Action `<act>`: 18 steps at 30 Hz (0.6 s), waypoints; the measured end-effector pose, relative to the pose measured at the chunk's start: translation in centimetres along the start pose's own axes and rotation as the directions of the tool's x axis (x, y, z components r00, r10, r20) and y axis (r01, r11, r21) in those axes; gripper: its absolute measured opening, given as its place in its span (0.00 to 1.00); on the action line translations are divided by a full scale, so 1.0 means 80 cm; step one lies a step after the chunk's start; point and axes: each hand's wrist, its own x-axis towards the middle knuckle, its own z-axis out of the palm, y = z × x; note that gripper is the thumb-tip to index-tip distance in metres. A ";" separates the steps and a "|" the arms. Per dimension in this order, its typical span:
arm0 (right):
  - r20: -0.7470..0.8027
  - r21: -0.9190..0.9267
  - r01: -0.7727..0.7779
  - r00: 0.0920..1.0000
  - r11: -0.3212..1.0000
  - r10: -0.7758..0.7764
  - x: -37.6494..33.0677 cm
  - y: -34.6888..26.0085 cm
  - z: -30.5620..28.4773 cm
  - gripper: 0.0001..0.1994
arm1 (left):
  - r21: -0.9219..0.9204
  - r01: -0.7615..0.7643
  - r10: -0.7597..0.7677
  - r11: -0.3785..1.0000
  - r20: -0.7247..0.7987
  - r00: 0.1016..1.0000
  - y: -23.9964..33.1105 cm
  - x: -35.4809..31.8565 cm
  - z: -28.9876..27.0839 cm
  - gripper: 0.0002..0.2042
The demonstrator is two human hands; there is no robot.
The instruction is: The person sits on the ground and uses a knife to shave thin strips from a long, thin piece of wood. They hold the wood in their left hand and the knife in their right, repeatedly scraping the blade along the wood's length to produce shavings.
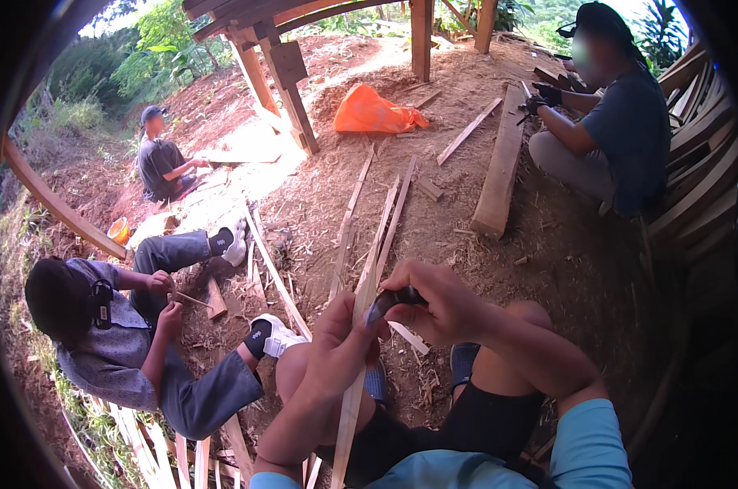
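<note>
My left hand [336, 342] is closed around a long, thin strip of pale wood [350, 424], which slants from my lap up and away past my knees. In my right hand [442, 306] is a short knife [378, 310] with a dark handle. Its blade rests against or just over the strip, beside my left thumb; exact contact is hard to tell. Both hands meet in front of my bent knees. Beyond them, more pale strips [392, 220] lie on the ground, in line with the one I hold.
A seated person [108, 326] works a small stick close on my left. Another person [161, 159] sits farther back, and a third [630, 130] sits at the right by a thick beam [499, 175]. An orange sack [373, 110] lies near a wooden post [287, 98]. Planks [703, 155] are stacked at right.
</note>
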 end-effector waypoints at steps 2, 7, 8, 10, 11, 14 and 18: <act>-0.012 -0.016 0.005 1.000 1.000 -0.005 0.002 -0.003 -0.002 0.16 | -0.022 -0.004 0.004 1.000 -0.006 1.000 0.000 -0.002 0.001 0.06; 0.017 0.018 -0.050 0.999 0.999 0.050 0.004 -0.016 -0.009 0.17 | -0.029 -0.031 0.029 0.999 -0.049 0.998 0.001 -0.008 0.007 0.08; 0.019 0.020 -0.065 0.998 0.998 0.064 0.004 -0.017 -0.009 0.17 | -0.033 -0.034 0.032 0.999 -0.050 0.998 -0.001 -0.008 0.007 0.08; -0.001 0.004 -0.021 1.000 1.000 0.021 0.002 -0.011 -0.004 0.17 | -0.034 -0.036 0.035 0.999 -0.046 0.998 -0.001 -0.009 0.006 0.09; -0.011 -0.005 0.002 1.000 1.000 -0.002 0.002 -0.009 -0.003 0.17 | -0.031 -0.035 0.034 0.999 -0.041 0.999 0.000 -0.009 0.005 0.09; -0.005 0.048 -0.060 0.998 0.997 0.060 0.003 -0.013 -0.005 0.16 | -0.031 -0.017 0.016 0.999 -0.031 0.999 0.003 -0.009 0.006 0.08; -0.018 0.084 -0.040 0.999 0.996 0.041 0.003 -0.011 -0.007 0.16 | -0.011 0.013 -0.014 1.000 -0.068 0.998 0.009 -0.012 0.007 0.07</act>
